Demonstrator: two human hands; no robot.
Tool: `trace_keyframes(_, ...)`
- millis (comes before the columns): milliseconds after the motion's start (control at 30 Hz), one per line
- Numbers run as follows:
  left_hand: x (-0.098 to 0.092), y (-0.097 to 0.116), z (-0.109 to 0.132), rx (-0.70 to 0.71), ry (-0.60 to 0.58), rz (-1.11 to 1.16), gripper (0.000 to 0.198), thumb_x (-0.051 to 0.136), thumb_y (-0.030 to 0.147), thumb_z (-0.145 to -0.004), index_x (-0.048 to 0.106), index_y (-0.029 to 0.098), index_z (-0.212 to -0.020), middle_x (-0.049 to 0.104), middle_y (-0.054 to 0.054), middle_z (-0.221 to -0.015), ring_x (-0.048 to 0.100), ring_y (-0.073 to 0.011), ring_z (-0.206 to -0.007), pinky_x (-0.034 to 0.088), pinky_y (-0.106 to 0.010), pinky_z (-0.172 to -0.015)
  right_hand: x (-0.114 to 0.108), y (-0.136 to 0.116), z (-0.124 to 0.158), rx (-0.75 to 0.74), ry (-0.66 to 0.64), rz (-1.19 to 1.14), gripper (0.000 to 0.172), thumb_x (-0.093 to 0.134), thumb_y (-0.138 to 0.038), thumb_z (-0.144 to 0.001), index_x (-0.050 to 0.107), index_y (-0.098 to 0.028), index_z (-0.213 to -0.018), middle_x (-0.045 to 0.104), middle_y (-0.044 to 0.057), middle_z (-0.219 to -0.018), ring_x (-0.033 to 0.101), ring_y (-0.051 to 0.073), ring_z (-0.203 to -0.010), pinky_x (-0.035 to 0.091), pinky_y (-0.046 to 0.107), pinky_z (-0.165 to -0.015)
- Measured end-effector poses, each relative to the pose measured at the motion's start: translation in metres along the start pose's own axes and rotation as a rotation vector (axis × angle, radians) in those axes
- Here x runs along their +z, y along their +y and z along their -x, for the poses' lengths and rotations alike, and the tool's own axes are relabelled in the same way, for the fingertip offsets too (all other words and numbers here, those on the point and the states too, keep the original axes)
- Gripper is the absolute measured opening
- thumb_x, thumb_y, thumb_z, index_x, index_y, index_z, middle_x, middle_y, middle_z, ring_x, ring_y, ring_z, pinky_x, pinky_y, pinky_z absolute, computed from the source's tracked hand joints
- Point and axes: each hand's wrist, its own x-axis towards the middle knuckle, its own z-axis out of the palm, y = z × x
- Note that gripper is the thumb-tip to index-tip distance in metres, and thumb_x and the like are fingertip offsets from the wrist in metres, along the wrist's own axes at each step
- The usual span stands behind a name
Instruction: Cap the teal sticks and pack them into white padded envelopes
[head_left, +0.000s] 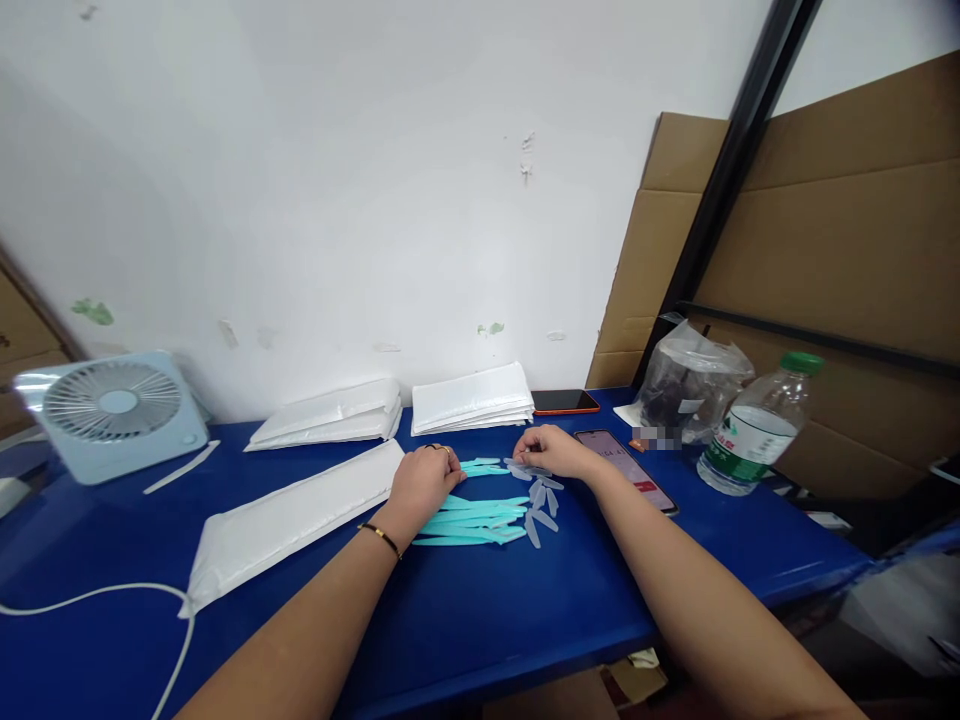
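Observation:
My left hand (427,480) is closed, its fingers pinching at the handle end of slim teal eyebrow razors (484,467). More teal razors (472,518) lie side by side below it, partly hidden behind the hand. To the right, the fingertips of my right hand (551,452) are pressed together at a clear blade cap (517,470), close to the razors' tips. Several loose clear caps (541,505) are scattered on the blue table (510,610) just below that hand.
A long white padded envelope (292,525) lies left of my hand. Stacked white envelopes (472,400) rest against the wall. A blue fan (120,410) and a white cable (97,592) are at left. Phones (630,470), a bagged cup (686,380) and a water bottle (757,430) are at right.

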Motion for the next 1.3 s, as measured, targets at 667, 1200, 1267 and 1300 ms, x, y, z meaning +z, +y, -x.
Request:
trace_keyframes(667,-0.026,-0.020,0.004,0.179,-0.245,0.225,0.025,0.056,0.041,-0.074,0.064,0.023,-0.089,0.063,0.000,-0.089,0.056,-0.0148,-0.077,0.041,-0.023,-0.066,-0.001,-0.019,0.008,-0.091,0.075,0.047,0.015,0.065,-0.032,-0.070,0.070,-0.019,-0.074,0.062,0.002,-0.077,0.054,0.013,-0.067,0.039,0.022,-0.060)
trace_keyframes(1200,-0.035,-0.022,0.009,0.135,-0.382,0.258,0.021,0.049,0.033,-0.072,0.063,0.019,-0.076,0.061,-0.001,-0.070,0.052,-0.0130,-0.061,0.037,-0.021,-0.054,0.000,-0.014,0.010,0.036,-0.028,0.074,0.018,0.066,-0.027,-0.064,0.068,-0.019,-0.080,0.062,0.001,-0.071,0.054,0.012,-0.061,0.038,0.020,-0.054)
trace_keyframes(1267,-0.040,-0.021,0.012,0.184,-0.462,0.290,0.021,0.049,0.033,-0.071,0.064,0.019,-0.078,0.060,0.000,-0.069,0.050,-0.0118,-0.060,0.036,-0.020,-0.052,-0.002,-0.015,0.011,0.022,-0.044,0.076,0.013,0.065,-0.026,-0.064,0.069,-0.019,-0.075,0.063,0.001,-0.070,0.054,0.012,-0.061,0.038,0.020,-0.054)
trace_keyframes(1300,-0.042,-0.021,0.013,0.202,-0.513,0.305,0.022,0.050,0.033,-0.071,0.065,0.019,-0.079,0.060,0.001,-0.068,0.049,-0.0114,-0.059,0.035,-0.020,-0.051,-0.003,-0.017,0.012,0.015,-0.062,0.074,0.012,0.066,-0.025,-0.063,0.069,-0.018,-0.072,0.063,0.000,-0.069,0.054,0.012,-0.060,0.038,0.020,-0.054)
